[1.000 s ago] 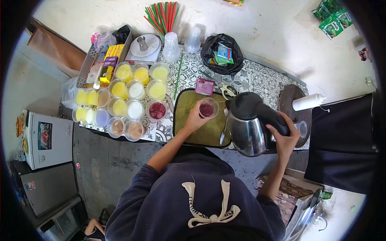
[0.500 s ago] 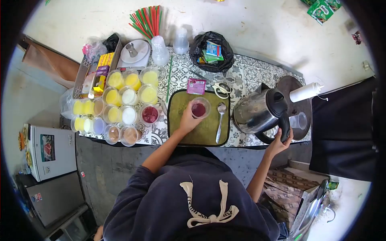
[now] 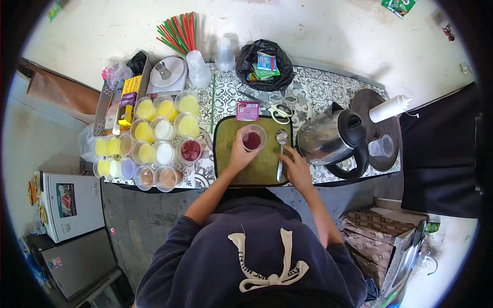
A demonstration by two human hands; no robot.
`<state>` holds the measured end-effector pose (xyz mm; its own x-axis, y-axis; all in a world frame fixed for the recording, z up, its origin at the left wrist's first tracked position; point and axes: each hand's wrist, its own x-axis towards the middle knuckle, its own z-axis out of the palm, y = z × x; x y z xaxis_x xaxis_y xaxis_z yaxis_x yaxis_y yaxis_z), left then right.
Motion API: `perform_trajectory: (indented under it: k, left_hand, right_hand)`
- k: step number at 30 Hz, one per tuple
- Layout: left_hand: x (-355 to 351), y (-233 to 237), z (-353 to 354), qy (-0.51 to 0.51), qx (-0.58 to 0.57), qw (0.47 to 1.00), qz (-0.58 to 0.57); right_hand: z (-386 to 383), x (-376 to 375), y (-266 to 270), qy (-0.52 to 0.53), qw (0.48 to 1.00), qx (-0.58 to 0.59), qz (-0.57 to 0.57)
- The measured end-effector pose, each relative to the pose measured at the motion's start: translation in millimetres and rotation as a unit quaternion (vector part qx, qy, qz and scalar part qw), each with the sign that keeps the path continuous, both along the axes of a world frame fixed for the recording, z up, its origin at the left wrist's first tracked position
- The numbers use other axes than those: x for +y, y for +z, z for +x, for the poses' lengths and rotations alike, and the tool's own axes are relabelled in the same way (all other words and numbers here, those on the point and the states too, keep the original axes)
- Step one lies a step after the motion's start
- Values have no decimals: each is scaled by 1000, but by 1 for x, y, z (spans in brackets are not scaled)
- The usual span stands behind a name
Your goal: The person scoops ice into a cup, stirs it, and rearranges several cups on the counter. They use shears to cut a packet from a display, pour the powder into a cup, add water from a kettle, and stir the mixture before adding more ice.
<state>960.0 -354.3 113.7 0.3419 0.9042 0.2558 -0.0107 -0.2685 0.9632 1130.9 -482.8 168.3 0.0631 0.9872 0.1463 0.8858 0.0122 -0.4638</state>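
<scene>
My left hand (image 3: 241, 156) is wrapped round a clear plastic cup (image 3: 254, 134) with dark red contents, on a green mat (image 3: 231, 133). Beside the cup on the same mat lies a metal spoon (image 3: 281, 138), its bowl pointing away from me. My right hand (image 3: 298, 168) is at the spoon's handle, fingers apart, fingertips right beside the metal. To the right of that hand stands a steel electric kettle (image 3: 323, 136) with a black handle. Just beyond the mat are a pink-purple packet (image 3: 247, 111) and white-handled scissors (image 3: 280, 114).
Several filled plastic cups (image 3: 164, 128) crowd the left side, near a box of packets (image 3: 108, 97). At the back stand straws (image 3: 179, 31), stacked cups (image 3: 224, 55) and a black bag (image 3: 246, 61). A white squeeze bottle (image 3: 385, 109) and small cup (image 3: 380, 147) rest on a round board (image 3: 365, 102).
My right hand has let go of the kettle's handle and moved left to the spoon. My left hand still holds the cup in about the same place.
</scene>
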Motion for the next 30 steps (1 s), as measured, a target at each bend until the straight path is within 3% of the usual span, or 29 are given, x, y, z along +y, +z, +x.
perform_trajectory:
  k: [2, 4, 5, 8, 11, 12, 17, 19, 20, 22, 30]
  left_hand:
    - [2, -4, -2, -10, 11, 1000, 0]
    - [2, -2, -3, -23, 22, 999, 2]
    - [2, -1, -3, -20, 22, 999, 11]
    - [3, -2, -1, -10, 15, 999, 29]
    - [2, 3, -3, -3, 30, 999, 36]
    - [2, 5, -3, -3, 46, 998, 39]
    - [4, 0, 0, -3, 36, 998, 56]
    - [3, 6, 2, 6, 37, 997, 63]
    - [2, 9, 5, 21, -12, 997, 70]
    - [0, 13, 8, 31, -61, 995, 78]
    - [4, 7, 6, 3, -13, 1000, 4]
  right_hand:
    - [7, 11, -9, 58, 996, -51, -41]
    - [11, 22, -10, 128, 990, -12, 51]
    - [13, 27, -10, 128, 990, -13, 53]
    - [4, 49, 25, 32, 972, 109, 206]
    - [-5, 59, 73, 20, 959, 147, 241]
    - [-13, 61, 84, 17, 943, 222, 246]
    - [-19, 77, 103, 74, 947, 214, 229]
    - [-14, 84, 101, 148, 955, 187, 177]
    - [-14, 88, 98, 146, 955, 188, 178]
    - [-17, 94, 91, 246, 945, 159, 147]
    - [-20, 96, 72, 301, 949, 45, 81]
